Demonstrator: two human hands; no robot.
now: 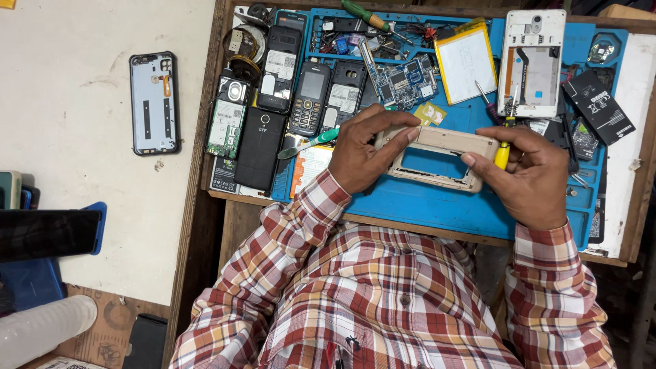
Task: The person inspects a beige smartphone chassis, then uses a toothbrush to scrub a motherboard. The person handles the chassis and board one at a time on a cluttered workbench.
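Gripping it at both short ends, the two hands hold a beige phone frame (437, 158) just above the blue work mat (437, 208), near the front edge of the table (236, 219). The frame is an open rectangle, tilted a little, its window empty. The left hand (362, 154) closes its fingers (393, 123) over the left end, with the thumb pressed against the top corner. The right hand (533, 178) pinches the right end between thumb and fingers, and the same hand also holds a yellow-handled screwdriver (502, 154), whose shaft rises behind the frame.

Judging from this grip, the thin frame could bend or crack if the two hands twist against each other, since only its narrow rails join the ends. The screwdriver tip sits close to the frame's edge, so a slip of the right hand might scratch it or jab the left fingers. A loose hold could drop the frame onto the mat.

A teal-handled tool (311, 143) lies just beside the left hand. Farther back lie keypad phones (311, 99), a blue circuit board (406, 82), a flat battery pack (466, 58) and an opened white phone body (531, 61). A grey back cover (154, 102) lies well apart on the pale surface to the left.
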